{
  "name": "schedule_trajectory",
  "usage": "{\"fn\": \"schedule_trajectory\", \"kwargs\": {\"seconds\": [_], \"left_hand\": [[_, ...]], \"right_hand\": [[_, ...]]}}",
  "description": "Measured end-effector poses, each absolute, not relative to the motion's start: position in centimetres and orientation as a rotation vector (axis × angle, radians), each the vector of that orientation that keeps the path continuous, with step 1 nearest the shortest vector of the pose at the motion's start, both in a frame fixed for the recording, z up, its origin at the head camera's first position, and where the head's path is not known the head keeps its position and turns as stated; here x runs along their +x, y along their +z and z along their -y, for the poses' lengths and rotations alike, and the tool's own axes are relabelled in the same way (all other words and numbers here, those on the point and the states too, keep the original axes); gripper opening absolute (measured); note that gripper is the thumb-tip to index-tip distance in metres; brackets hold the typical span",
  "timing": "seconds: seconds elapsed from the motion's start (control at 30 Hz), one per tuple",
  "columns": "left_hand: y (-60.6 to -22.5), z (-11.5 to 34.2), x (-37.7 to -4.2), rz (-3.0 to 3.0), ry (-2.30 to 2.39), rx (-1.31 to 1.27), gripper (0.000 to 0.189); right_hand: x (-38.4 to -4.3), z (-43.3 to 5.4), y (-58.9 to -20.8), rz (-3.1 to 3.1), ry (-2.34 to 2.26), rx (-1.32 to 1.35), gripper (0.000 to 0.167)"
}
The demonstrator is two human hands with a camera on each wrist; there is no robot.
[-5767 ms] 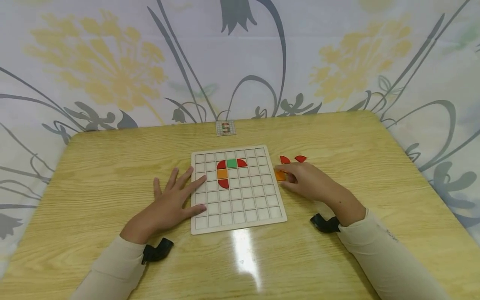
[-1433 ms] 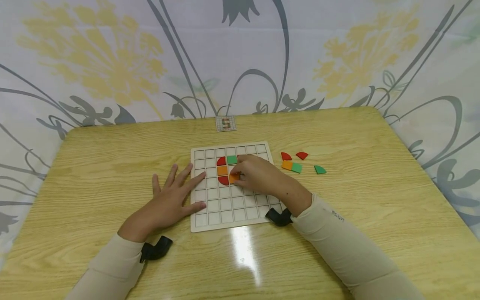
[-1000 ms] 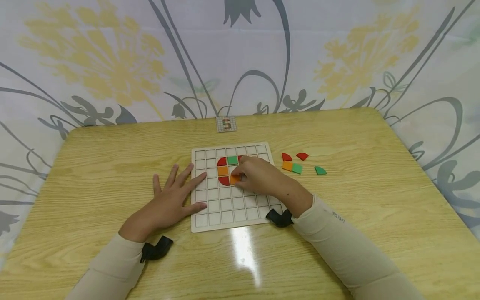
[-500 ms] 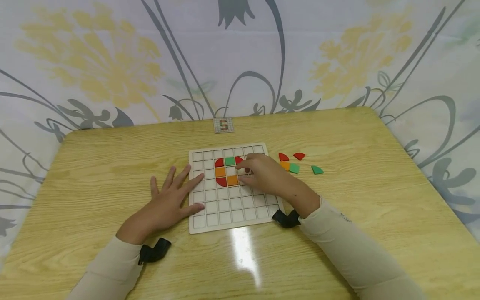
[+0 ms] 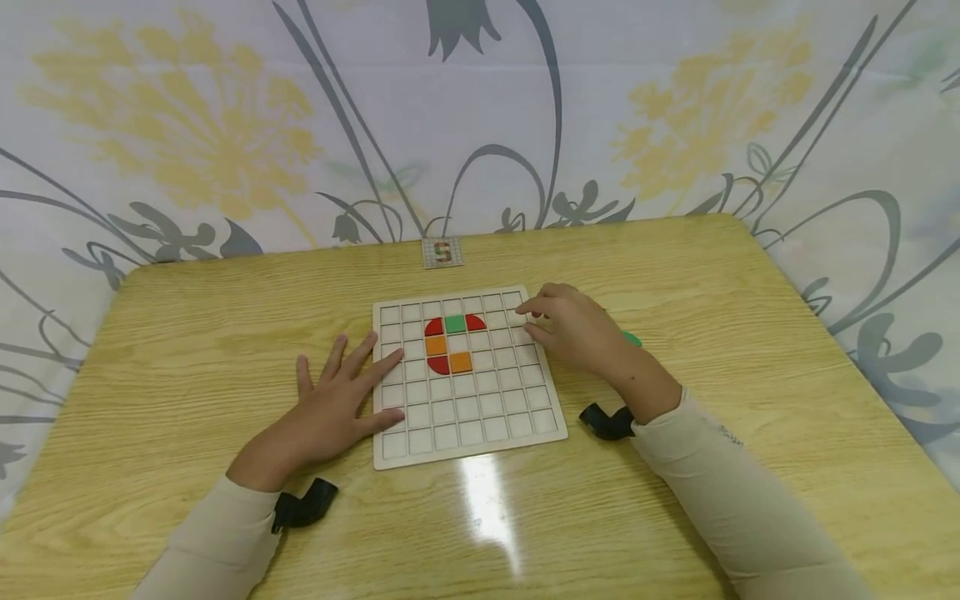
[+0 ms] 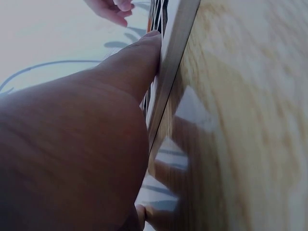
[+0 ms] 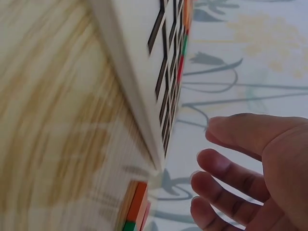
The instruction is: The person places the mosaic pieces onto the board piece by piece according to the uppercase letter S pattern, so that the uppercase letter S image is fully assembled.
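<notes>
My left hand [image 5: 330, 417] lies spread on the left edge of the white grid board [image 5: 465, 452], fingertips and thumb on its cells. Over the board's right edge my right hand [image 5: 581, 329] hovers with relaxed fingers and nothing between them. Set in the grid are a green square tile [image 5: 455, 323], two orange square tiles, the lower being an orange tile [image 5: 461, 362], and several red quarter-round tiles such as the red tile [image 5: 476, 322]. In the right wrist view, a loose orange tile [image 7: 138, 202] and a green tile [image 7: 129, 226] lie beside the board, hidden behind my right hand in the head view.
A small pattern card [image 5: 442, 252] with an S-shaped figure lies at the table's back edge. A green quarter-round tile [image 5: 632, 338] shows partly behind the right wrist. Black wrist cameras sit under both wrists. A floral cloth [image 5: 480, 125] stands behind the wooden table [image 5: 262, 317].
My right hand took an orange square tile from the right, placed it right of the lower red tile, let go, and moved back right. The left hand stays put.
</notes>
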State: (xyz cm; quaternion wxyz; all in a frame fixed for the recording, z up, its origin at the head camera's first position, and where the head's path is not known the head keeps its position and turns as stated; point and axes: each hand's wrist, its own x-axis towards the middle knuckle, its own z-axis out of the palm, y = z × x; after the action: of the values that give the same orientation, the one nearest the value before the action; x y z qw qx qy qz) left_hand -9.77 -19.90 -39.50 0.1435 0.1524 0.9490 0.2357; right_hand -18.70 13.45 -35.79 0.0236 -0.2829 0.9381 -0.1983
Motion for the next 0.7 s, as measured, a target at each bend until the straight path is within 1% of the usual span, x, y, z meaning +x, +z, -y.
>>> {"fn": "schedule_trajectory", "kwargs": {"seconds": [0.33, 0.7], "left_hand": [[-39.5, 20.0, -9.9, -2.743, 0.659, 0.443, 0.078], [-39.5, 20.0, -9.8, -2.731, 0.652, 0.443, 0.078]], "right_hand": [[-20.1, -15.3, -35.7, -2.891, -0.667, -0.789, 0.027], [-21.5, -18.0, -36.0, -2.847, -0.621, -0.702, 0.031]]}}
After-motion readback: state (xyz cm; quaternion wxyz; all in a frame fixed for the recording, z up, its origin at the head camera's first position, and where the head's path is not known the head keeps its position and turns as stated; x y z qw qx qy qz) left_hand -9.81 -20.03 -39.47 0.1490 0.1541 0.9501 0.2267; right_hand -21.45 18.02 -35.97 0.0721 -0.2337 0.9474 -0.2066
